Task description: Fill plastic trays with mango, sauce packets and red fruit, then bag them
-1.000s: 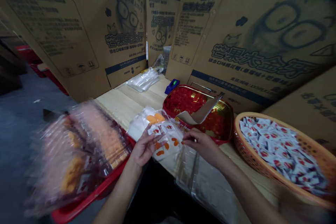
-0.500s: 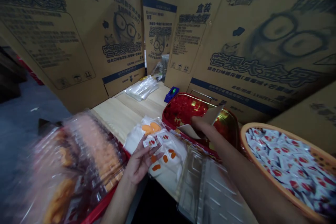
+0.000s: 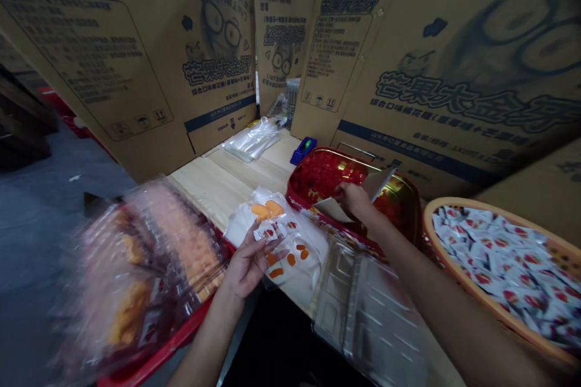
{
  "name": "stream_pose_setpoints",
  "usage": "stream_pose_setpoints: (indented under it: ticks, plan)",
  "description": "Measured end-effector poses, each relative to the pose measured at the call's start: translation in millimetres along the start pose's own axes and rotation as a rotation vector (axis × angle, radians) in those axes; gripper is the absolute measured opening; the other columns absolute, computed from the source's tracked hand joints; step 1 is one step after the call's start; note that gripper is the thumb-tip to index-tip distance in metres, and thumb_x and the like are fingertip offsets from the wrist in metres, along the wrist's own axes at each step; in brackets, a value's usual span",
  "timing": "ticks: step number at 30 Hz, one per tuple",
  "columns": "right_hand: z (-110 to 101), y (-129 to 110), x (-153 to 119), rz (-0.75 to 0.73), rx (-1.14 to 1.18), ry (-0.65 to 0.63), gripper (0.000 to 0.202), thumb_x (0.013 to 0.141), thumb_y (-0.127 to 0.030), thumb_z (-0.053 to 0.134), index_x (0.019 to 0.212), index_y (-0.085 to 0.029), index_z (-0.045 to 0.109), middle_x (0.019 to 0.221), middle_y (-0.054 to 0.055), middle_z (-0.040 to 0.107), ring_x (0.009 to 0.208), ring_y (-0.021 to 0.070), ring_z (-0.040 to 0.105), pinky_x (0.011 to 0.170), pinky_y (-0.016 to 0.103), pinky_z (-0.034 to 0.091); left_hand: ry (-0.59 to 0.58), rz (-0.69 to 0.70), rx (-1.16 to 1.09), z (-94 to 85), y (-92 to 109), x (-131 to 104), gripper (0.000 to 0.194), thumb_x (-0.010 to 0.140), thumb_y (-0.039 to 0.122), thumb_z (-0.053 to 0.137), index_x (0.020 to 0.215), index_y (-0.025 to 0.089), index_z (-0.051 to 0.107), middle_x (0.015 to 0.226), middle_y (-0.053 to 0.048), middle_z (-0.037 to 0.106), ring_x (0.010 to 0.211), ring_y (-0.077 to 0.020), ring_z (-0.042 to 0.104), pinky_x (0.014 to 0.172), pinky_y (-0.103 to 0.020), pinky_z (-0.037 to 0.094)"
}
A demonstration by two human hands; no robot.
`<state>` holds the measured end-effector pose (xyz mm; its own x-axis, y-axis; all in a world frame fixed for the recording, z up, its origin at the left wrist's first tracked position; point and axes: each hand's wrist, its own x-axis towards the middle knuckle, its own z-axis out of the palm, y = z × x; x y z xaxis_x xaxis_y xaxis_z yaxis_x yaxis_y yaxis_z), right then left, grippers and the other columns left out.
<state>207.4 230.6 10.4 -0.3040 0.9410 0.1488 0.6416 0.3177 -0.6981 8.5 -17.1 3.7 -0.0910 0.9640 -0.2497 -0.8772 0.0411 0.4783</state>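
My left hand [image 3: 249, 263] is over the front of the table, its fingers closed on a small white sachet [image 3: 265, 232] with red print. A second printed sachet [image 3: 287, 228] lies by its fingertips. Under them is a clear plastic bag [image 3: 313, 254] with orange tooth-shaped pieces [image 3: 267, 211] and smaller orange pieces on it. My right hand [image 3: 356, 198] reaches into a red and gold tin [image 3: 295, 198] of small red items [image 3: 324, 169]. Its fingers are bent together, and what they hold, if anything, is hidden. Cardboard flaps [image 3: 333, 210] stand in the tin beside this hand.
An orange basket [image 3: 429, 221] full of printed sachets stands at right. Clear plastic trays [image 3: 363, 308] lie at the table's front. On the left, a red crate [image 3: 154, 354] holds plastic-wrapped orange pieces. Tall cartons [image 3: 218, 66] wall the back, near a blue tape dispenser [image 3: 303, 150].
The view has tilted down a little. My right hand has lifted slightly within the tin, so more of its fingers show. My left hand keeps its grip on the sachet.
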Motion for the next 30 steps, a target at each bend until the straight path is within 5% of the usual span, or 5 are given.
stream_pose_setpoints:
  ticks: [11,21,25,28,30]
  plan:
    - [-46.3,-38.2,-57.4,-0.008,0.29,0.225,0.009,0.068,-0.024,0.056,0.075,-0.018,0.053,0.064,-0.001,0.055,0.059,0.013,0.052,0.056,0.025,0.041,-0.017,-0.051,0.004,6.2,-17.2,-13.7,0.056,0.078,0.005,0.056,0.125,0.029,0.04,0.097,-0.003,0.063,0.101,-0.0236,0.059,0.094,-0.05,0.041]
    - [-17.7,-108.4,-183.5,-0.575,0.147,-0.276,0.019,0.084,-0.026,0.051,0.092,-0.027,0.068,0.082,0.004,0.061,0.08,0.0183,0.056,0.07,0.03,0.044,-0.068,-0.102,0.024,17.5,-28.1,-28.7,0.054,0.077,0.005,0.057,0.124,0.027,0.043,0.109,-0.005,0.062,0.093,-0.021,0.062,0.09,-0.047,0.045]
    - [-19.5,-86.6,-197.2,-0.418,0.156,-0.048,0.024,0.086,-0.033,0.047,0.102,-0.026,0.063,0.094,0.004,0.063,0.087,0.0192,0.057,0.077,0.032,0.045,-0.073,-0.117,0.036,17.2,-29.3,-32.9,0.054,0.076,0.007,0.058,0.124,0.027,0.043,0.11,-0.005,0.061,0.1,-0.0242,0.06,0.09,-0.046,0.045]
    - [-26.7,-44.0,-201.9,-0.154,-0.013,0.316,0.029,0.087,-0.038,0.04,0.091,-0.019,0.062,0.088,0.007,0.064,0.082,0.0209,0.057,0.075,0.034,0.044,-0.055,-0.126,0.046,15.0,-29.6,-34.8,0.058,0.076,0.007,0.059,0.126,0.028,0.04,0.111,-0.006,0.061,0.105,-0.0262,0.058,0.088,-0.044,0.047]
    - [-28.2,-10.7,-203.8,-0.059,-0.217,0.368,0.034,0.088,-0.039,0.036,0.089,-0.016,0.061,0.086,0.011,0.063,0.081,0.0234,0.056,0.074,0.036,0.042,-0.052,-0.126,0.053,13.3,-29.8,-35.6,0.059,0.076,0.008,0.059,0.127,0.028,0.04,0.11,-0.006,0.061,0.106,-0.0266,0.057,0.087,-0.043,0.048]
